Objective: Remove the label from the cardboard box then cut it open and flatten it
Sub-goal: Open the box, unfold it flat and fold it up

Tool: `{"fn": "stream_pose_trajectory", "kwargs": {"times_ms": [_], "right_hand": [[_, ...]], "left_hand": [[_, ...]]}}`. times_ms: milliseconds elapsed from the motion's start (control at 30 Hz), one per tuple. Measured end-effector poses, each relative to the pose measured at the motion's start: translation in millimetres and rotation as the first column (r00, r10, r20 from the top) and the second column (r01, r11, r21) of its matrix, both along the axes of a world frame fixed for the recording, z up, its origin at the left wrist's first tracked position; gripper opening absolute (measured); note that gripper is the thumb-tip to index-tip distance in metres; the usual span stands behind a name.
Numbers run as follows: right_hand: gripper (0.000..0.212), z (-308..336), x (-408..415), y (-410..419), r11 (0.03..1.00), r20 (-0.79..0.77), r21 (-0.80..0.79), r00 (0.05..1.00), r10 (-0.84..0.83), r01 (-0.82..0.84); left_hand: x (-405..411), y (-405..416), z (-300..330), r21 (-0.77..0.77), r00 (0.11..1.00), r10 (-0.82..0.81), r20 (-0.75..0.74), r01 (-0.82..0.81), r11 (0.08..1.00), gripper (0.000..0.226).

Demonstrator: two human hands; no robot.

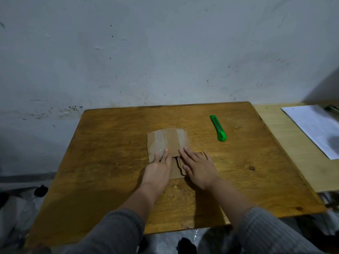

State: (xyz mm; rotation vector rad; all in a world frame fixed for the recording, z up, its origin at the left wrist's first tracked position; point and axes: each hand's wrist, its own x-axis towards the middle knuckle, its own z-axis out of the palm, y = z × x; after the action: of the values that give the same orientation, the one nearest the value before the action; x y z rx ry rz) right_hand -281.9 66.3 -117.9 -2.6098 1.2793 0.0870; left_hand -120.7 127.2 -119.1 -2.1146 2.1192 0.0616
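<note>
The brown cardboard box lies flat on the wooden table, with strips of clear tape across its top face. My left hand rests palm down on its near left part, fingers spread. My right hand presses palm down on its near right part, fingers apart. Between my hands a flap of the cardboard shows. A green utility knife lies on the table to the right of the box, apart from both hands. I see no label.
A lighter wooden table adjoins on the right and carries a printed white sheet of paper. A grey wall stands right behind the table. Plastic wrap and dark objects lie on the floor to the left and below.
</note>
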Motion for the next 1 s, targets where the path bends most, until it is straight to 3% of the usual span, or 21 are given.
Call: {"fn": "stream_pose_trajectory", "kwargs": {"times_ms": [100,200,267,400,467,500,567,667,900,1000], "right_hand": [[0.055,-1,2,-3,0.999,-0.055,-0.011,0.998,0.032,-0.033],[0.074,-2,5,0,0.998,-0.063,-0.022,0.997,0.05,-0.052],[0.078,-3,5,2,0.999,-0.034,-0.022,0.998,0.043,-0.044],[0.063,-2,10,-2,0.998,0.035,-0.042,0.998,0.054,-0.053],[0.053,-1,16,-8,0.999,0.117,0.017,0.992,0.039,-0.041],[0.048,-1,19,-11,0.998,0.161,0.058,0.987,0.017,-0.026],[0.047,-5,23,-15,0.995,0.211,0.095,0.977,-0.018,-0.002],[0.059,-17,24,-16,0.997,0.2,0.07,0.979,-0.045,0.031],[0.065,-26,27,-16,0.999,0.095,-0.011,0.995,-0.033,0.034],[0.063,-27,27,-14,0.998,0.091,-0.035,0.995,-0.04,0.043]], "left_hand": [[-1,1,3,-0.005,0.999,0.032,-0.035,-0.033,0.999,0.051],[4,5,5,-0.154,0.993,0.042,-0.106,-0.059,0.986,0.045],[10,8,3,-0.252,0.952,0.078,-0.296,-0.157,0.955,0.046],[21,-1,-4,-0.141,0.63,0.19,-0.753,-0.437,0.889,0.055],[26,-13,-2,-0.01,0.487,0.238,-0.84,-0.452,0.892,0.058],[28,-18,-2,0.053,0.476,0.265,-0.839,-0.413,0.909,0.058],[28,-26,-4,0.114,0.592,0.29,-0.752,-0.317,0.941,0.06],[19,-29,-15,0.086,0.766,0.269,-0.584,-0.271,0.959,0.061],[5,-27,-28,-0.027,0.903,0.24,-0.357,-0.267,0.963,0.054],[3,-26,-33,-0.055,0.926,0.234,-0.297,-0.261,0.964,0.063]]}}
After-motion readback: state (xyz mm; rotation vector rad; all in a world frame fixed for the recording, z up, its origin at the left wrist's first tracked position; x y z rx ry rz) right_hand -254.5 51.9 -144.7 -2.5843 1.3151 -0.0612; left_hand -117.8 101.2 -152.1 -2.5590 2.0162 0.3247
